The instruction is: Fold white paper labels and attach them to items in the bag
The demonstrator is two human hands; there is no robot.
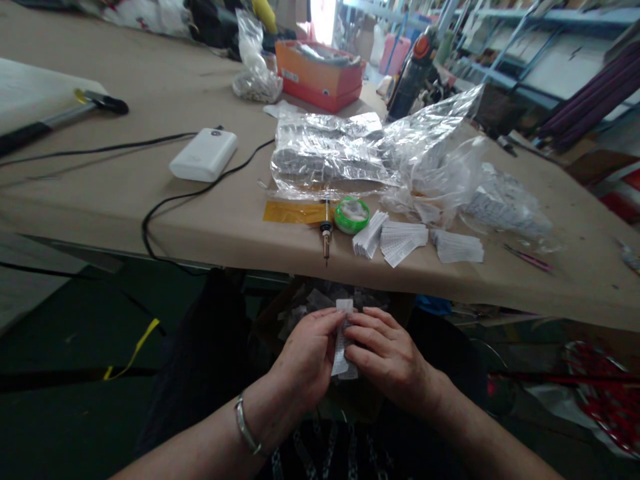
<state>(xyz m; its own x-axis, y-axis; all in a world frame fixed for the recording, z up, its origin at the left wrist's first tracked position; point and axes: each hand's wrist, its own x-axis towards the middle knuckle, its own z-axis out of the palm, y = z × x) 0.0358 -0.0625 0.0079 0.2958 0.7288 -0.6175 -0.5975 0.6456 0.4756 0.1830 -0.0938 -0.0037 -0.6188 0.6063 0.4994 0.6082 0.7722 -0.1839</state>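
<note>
Between my two hands, below the table edge, is a narrow white printed paper label (343,347). My left hand (310,347) grips it along one side, thumb on top. From the other side my right hand (385,350) holds it, with the fingertips lying on its face. Whether it is one label or several layers I cannot tell. Fanned stacks of similar white labels (404,241) lie near the table's front edge. Left of them are a round green tin (351,215) with pale contents and a soldering iron (326,240), its tip toward me.
Clear plastic bags (340,157) spread behind the tin. A white power bank (204,155) and black cable (145,227) lie to the left. Tweezers (529,258) are at right. An orange box (320,77) stands at the back; a box of paper scraps (300,310) is under the edge.
</note>
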